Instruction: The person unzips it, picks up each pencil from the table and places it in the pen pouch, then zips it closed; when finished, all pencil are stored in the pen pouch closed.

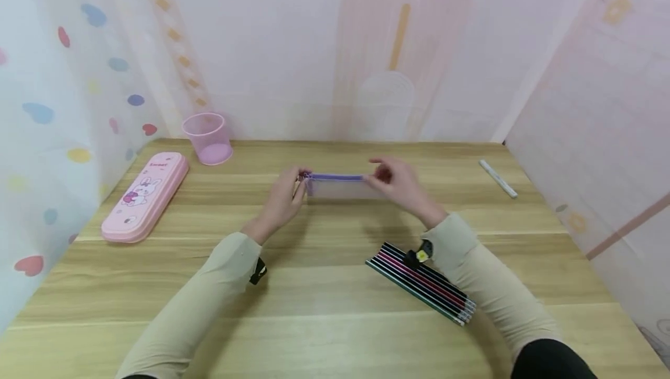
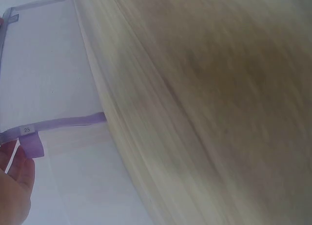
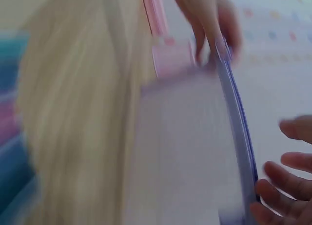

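Note:
A translucent pouch [image 1: 340, 190] with a purple zipper edge is held up above the table in the head view. My left hand [image 1: 283, 196] pinches its left end, beside a purple tab marked 25 [image 2: 32, 144] in the left wrist view. At the other end, my right hand [image 1: 402, 187] pinches the zipper edge between thumb and finger while its other fingers stand apart. The right wrist view is blurred, but the purple edge [image 3: 238, 118] meets the fingertips there. Several dark pencils [image 1: 419, 283], one of them pink-red, lie side by side below my right wrist.
A pink pencil case [image 1: 145, 196] with a rabbit picture lies at the left. Behind it stands a pink see-through cup [image 1: 208, 139]. A white stick-shaped item [image 1: 498, 179] lies at the far right. Patterned cloth [image 1: 282, 47] hangs along the table's back and sides.

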Motion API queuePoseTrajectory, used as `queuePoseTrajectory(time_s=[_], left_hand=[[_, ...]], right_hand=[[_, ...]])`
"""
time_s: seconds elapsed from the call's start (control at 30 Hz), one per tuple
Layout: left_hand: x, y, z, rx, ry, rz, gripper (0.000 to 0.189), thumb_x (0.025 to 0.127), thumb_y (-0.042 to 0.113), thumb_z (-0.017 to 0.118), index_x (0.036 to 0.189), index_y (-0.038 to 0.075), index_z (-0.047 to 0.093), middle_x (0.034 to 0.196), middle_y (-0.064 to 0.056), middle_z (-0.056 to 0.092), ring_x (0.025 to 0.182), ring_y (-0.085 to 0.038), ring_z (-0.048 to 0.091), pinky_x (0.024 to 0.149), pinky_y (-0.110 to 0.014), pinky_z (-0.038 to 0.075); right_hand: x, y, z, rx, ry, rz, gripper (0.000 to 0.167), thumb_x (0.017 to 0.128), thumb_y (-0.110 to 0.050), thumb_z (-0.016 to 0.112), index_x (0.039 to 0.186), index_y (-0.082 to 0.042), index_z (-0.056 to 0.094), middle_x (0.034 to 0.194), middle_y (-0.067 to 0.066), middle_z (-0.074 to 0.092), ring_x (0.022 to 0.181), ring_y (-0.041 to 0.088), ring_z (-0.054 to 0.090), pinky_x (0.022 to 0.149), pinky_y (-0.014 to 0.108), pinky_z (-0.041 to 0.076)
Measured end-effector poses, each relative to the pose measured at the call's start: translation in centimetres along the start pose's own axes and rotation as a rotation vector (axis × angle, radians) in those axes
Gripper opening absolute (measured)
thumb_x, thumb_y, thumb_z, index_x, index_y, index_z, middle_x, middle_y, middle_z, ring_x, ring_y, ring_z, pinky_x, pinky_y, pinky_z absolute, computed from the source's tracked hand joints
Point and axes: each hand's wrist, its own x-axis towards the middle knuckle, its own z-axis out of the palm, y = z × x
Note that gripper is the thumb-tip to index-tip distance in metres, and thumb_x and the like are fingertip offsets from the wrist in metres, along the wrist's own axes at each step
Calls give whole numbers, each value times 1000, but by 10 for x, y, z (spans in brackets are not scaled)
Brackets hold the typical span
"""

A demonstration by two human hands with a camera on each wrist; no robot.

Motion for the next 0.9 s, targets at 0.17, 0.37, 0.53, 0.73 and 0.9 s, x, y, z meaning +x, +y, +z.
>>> queuePoseTrajectory(time_s=[0.17, 0.37, 0.53, 0.73, 0.9], left_hand=[[-2, 3, -1, -4, 10, -8, 20, 89, 3, 47, 108, -3, 49, 100, -16, 56, 94, -26, 53, 88, -39, 46], [-1, 6, 1, 30, 15, 61, 20, 90, 6, 48, 107, -4, 51, 99, -17, 58, 93, -27, 55, 80, -39, 50], [-1, 4, 4, 11, 35, 111, 18, 89, 5, 49, 105, -4, 52, 97, -17, 59, 90, -26, 58, 78, -37, 52], [0, 7, 5, 24, 44, 158, 16, 88, 3, 50, 102, -4, 54, 96, -16, 61, 89, -25, 60, 79, -34, 52], [1, 11, 6, 31, 23, 169, 16, 88, 4, 50, 102, -4, 54, 96, -16, 61, 89, -25, 59, 78, -33, 52]], right_hand=[[12, -35, 42, -76, -227, -63, 57, 80, -32, 64, 128, -9, 44, 95, 10, 65, 76, 14, 62, 66, 20, 51], [17, -45, 64, -33, -142, -101, 44, 83, -21, 62, 124, -13, 50, 91, 4, 66, 71, 9, 61, 59, 16, 49], [18, -42, 67, 39, -23, -146, 26, 89, -16, 52, 113, -6, 58, 91, 7, 69, 69, 10, 62, 58, 15, 49], [20, -41, 67, 68, 10, -155, 28, 88, -11, 52, 115, -3, 55, 79, 8, 67, 61, 10, 57, 52, 13, 44], [19, -39, 64, 45, 9, -164, 23, 85, -7, 55, 107, -3, 62, 80, 7, 67, 60, 8, 55, 51, 12, 43]])
